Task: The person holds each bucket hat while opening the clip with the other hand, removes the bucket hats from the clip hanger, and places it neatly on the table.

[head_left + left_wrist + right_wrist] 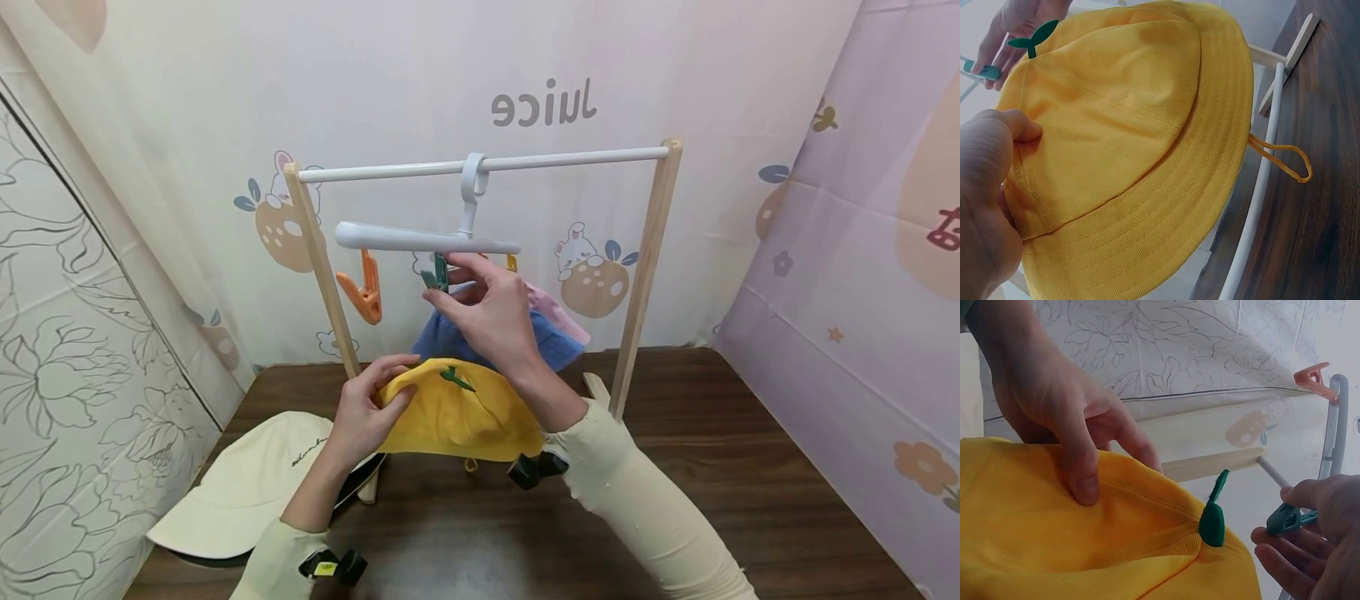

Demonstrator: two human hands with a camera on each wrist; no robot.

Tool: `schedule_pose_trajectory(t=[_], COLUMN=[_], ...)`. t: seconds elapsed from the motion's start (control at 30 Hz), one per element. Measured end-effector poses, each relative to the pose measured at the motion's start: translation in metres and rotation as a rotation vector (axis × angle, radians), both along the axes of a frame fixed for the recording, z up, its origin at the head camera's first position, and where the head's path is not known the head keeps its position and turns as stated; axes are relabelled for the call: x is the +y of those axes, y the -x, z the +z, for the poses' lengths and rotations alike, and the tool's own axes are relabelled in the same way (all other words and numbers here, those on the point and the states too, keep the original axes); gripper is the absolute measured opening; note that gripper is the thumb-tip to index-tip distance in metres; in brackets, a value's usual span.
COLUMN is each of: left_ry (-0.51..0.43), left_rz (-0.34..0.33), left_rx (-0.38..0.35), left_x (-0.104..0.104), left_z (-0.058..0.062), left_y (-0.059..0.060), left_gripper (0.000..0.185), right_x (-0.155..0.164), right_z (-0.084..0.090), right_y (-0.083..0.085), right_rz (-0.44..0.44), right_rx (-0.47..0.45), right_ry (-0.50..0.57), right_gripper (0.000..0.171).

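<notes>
My left hand (pixel 371 410) pinches the crown of a yellow bucket hat (pixel 457 421), thumb on the near side. A green sprout (pixel 1212 524) stands on top of the hat, and a cord loop (pixel 1285 159) hangs from its brim. Above it, my right hand (pixel 491 312) grips a green clothespin (pixel 1285 519) between thumb and fingers. This clothespin hangs under a white hanger (pixel 405 239). Behind the right hand, a blue hat (pixel 558 342) and a pink one (pixel 551 308) hang from the hanger, partly hidden.
The hanger hooks over the white rod (pixel 570 158) of a wooden-legged rack (pixel 647 275). An orange clothespin (pixel 366 292) hangs at its left end, a yellow clothespin (pixel 512 262) towards the right. A cream cap (pixel 247 483) lies on the dark wooden table (pixel 697 467) at left. Printed curtains stand behind.
</notes>
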State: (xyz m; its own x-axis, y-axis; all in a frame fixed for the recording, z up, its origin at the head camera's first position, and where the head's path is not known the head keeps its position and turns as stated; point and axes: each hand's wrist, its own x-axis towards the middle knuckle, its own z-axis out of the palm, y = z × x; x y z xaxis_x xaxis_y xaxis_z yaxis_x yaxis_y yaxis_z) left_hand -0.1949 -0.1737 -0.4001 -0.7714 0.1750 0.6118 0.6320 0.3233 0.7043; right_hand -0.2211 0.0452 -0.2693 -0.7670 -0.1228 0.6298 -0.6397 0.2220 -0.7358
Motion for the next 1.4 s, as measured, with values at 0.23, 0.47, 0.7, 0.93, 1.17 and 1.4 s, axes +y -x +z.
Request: schedule_pose_trajectory(t=[0.23,0.47,0.7,0.93,1.17,1.4], left_ry=[0.009,0.015,0.014,0.008,0.012,0.01], left_rz=[0.0,0.005,-0.002,-0.021,-0.022,-0.023], left_rx=[-0.014,-0.037,-0.008,0.01,0.01,0.001], left_x=[-0.0002,0.0001,-0.0004,-0.0007,-0.0003,-0.0003], left_z=[-0.0002,-0.0001,-0.0004,-0.0026,-0.0029,-0.0021], left_y=[-0.001,-0.0021,-0.0014,-0.0003,-0.0015,-0.0041], left_gripper=[0.038,0.037,0.036,0.035,0.034,0.033], right_x=[-0.0025,-0.0039,-0.002,-0.001,-0.0004,-0.0001], right_z=[0.0005,0.0001,-0.0026,-0.0052,-0.0057,-0.0075], right_y=[-0.0024,-0.0031,-0.0022,-0.0019,-0.0036,-0.0057], right_rz=[-0.008,0.002,0.017,0.032,0.038,0.053], right_rx=[-0.005,-0.009,-0.011,-0.001,0.001,-0.008], right_ry=[0.007,0.01,0.023,0.031,0.035,0.035], right_gripper=[0.052,0.053,0.054,0.05,0.048,0.048])
